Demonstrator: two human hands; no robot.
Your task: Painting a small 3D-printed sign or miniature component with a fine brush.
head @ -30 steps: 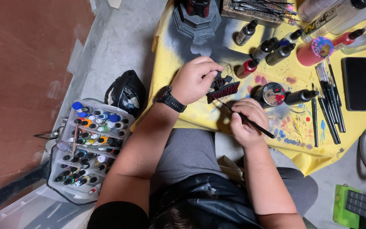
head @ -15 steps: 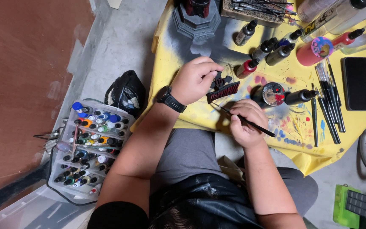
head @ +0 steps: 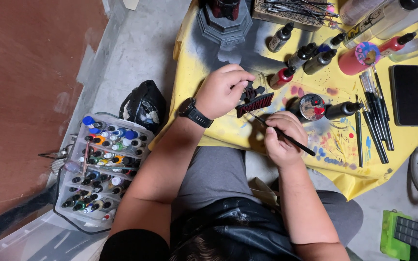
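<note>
My left hand (head: pixel 223 90), with a black watch on its wrist, grips a small dark red and black model piece (head: pixel 254 100) above the yellow cloth (head: pixel 204 58). My right hand (head: pixel 281 135) holds a thin black paintbrush (head: pixel 286 137), its tip touching the lower edge of the model piece. A round paint-smeared lid (head: pixel 312 107) lies just right of the piece.
Several paint bottles (head: pixel 310 55) and a row of brushes (head: pixel 376 116) lie on the cloth, with a black pad (head: pixel 407 95) at the right. A grey pedestal (head: pixel 225 21) stands at the top. A clear bin of paint bottles (head: pixel 103 166) and a black bag (head: pixel 145 105) sit on the floor at the left.
Both hands stay in place; the brush tip shifts only slightly along the model piece.
</note>
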